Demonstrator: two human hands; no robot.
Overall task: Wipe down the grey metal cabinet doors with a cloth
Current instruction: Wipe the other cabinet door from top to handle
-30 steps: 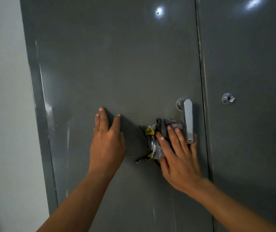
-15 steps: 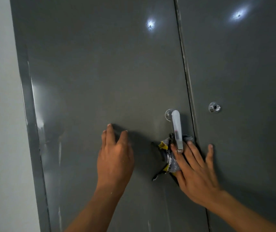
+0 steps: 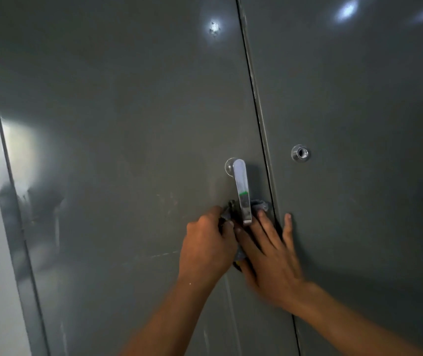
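Cloth (image 3: 261,205) sits beneath both hands: left hand (image 3: 206,242) pinches it (fingers curled), right hand (image 3: 272,260) presses it flat.

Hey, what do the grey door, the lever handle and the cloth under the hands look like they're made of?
The door looks like painted sheet metal, grey and semi-gloss: it throws soft light reflections. The lever handle is polished metal, probably chromed: it is mirror-bright. The cloth seems to be soft grey fabric, matte: it bunches into folds.
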